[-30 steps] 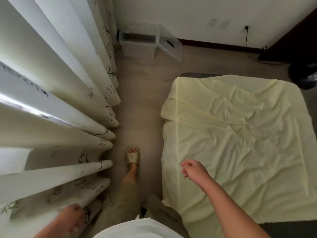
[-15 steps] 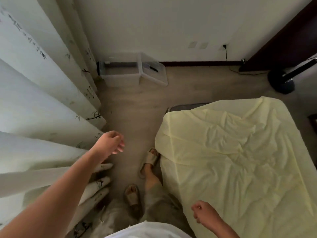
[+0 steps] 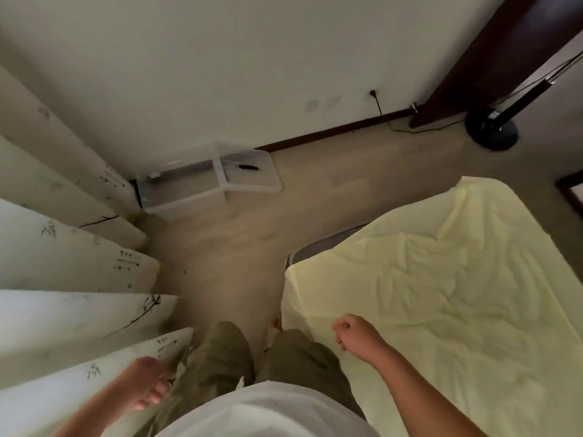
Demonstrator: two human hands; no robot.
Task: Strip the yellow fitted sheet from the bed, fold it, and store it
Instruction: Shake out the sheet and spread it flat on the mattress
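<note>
I stand in the narrow strip of floor (image 3: 227,247) between the pale curtain (image 3: 63,310) on my left and the bed on my right, looking down past my white shirt (image 3: 262,411) and olive trousers (image 3: 220,357). The yellow fitted sheet (image 3: 441,294) lies wrinkled across the top of the bed, and at the near far-end corner a strip of grey striped mattress (image 3: 318,246) shows just beyond the sheet's edge. My right hand (image 3: 355,334) hovers over the sheet's near edge with the fingers curled loosely into the palm; it holds nothing, and I cannot tell whether it touches the cloth. My left hand (image 3: 148,384) hangs low beside my left leg, close against the curtain folds, fingers relaxed and slightly spread, also holding nothing. Ahead, against the white wall (image 3: 220,58), a clear plastic storage box (image 3: 186,187) sits on the floor with its lid (image 3: 252,173) leaning at its right side. Further right, a black fan base (image 3: 492,129) stands near the dark door frame (image 3: 492,58), with a cable (image 3: 394,124) trailing from a wall socket.
</note>
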